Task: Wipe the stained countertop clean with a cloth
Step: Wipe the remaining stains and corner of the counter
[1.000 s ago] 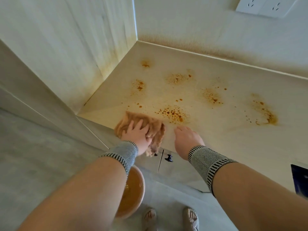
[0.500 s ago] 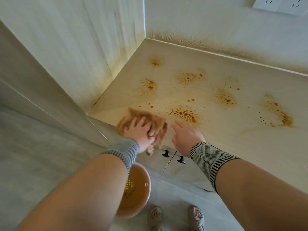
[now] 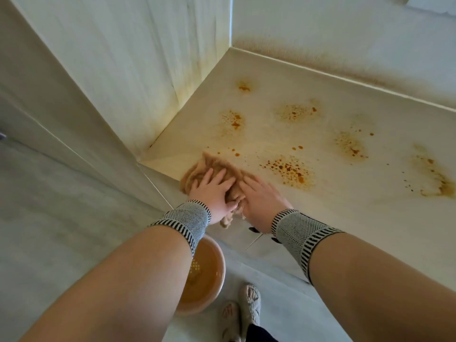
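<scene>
I see both hands, left hand (image 3: 214, 191) and right hand (image 3: 263, 203), pressing mostly flat on the bunched cloth (image 3: 212, 166) at the tabletop (image 3: 345, 218) front edge; looks soft, limp, so palm-press its middle.

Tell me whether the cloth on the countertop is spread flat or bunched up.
Bunched up. The cloth lies crumpled in folds at the countertop front edge, with the left hand and right hand pressing on it, part hanging over the edge.

Both hands, left hand (image 3: 212, 192) and right hand (image 3: 262, 202), flat on cloth (image 3: 214, 166) at stained countertop (image 3: 320, 218) edge.
</scene>
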The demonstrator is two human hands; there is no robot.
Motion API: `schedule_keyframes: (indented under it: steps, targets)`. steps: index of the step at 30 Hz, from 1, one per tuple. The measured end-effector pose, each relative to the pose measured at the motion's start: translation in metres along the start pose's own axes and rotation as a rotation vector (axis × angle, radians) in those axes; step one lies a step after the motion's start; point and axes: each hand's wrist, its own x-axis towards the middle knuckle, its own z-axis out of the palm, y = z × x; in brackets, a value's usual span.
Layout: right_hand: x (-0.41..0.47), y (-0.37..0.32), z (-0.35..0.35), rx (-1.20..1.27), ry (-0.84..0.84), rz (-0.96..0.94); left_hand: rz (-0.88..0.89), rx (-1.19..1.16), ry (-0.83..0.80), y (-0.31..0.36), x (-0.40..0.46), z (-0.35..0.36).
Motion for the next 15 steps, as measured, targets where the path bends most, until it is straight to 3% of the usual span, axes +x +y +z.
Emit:
schedule_keyframes:
  steps: [5,9,15]
  targets:
    - [0.022,-0.016,-0.004,-0.12,-0.11,-0.07,-0.101,0.01,-0.022,-0.026,0.006,-0.01]
    - [0.026,-0.003,-0.008,-0.255,-0.086,-0.166,-0.127,-0.053,-0.016,-0.002,0.002,0.002]
    - [0.038,-0.013,-0.012,-0.222,-0.064,-0.192,-0.136,-0.224,0.115,-0.027,0.001,-0.002]
